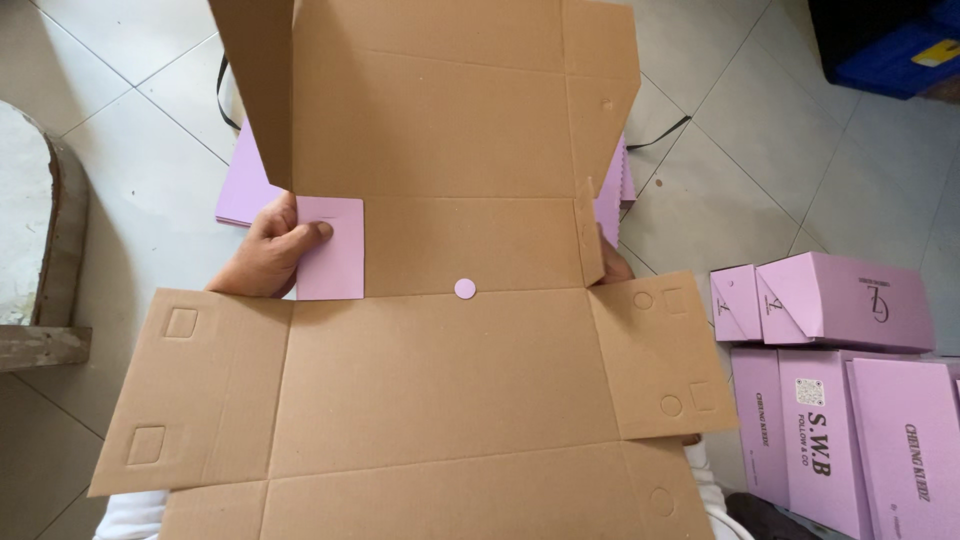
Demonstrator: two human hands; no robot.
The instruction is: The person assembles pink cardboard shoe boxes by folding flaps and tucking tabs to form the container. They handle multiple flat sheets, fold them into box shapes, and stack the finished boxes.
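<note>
over a pale tiled floor [150,190], a flat brown cardboard box blank [440,370] fills the middle of the head view, its plain inner side up and its outer faces lilac. its far panels stand tilted up toward the camera, while the near panels and both side flaps lie spread flat.

the left hand [268,252] grips the small lilac corner tab [331,248] at the left end of the middle panel, thumb pressed on top and fingers curled behind it, closed firmly on the card. the right hand [612,266] is almost wholly hidden behind the narrow upright tab [590,235] on the right side; only a sliver of it shows, touching that edge, and i cannot tell how its fingers are set.

a small lilac round disc [465,288] lies on the fold line near the centre.

beneath the raised panels, a stack of flat lilac sheets [245,185] lies on the floor, partly covered by the blank, with a black strap [660,135] beside it. to the right stand several folded lilac boxes [845,300], close together. a blue crate [895,55] sits in the far right corner, and a worn curved ledge [45,250] runs along the left edge.
</note>
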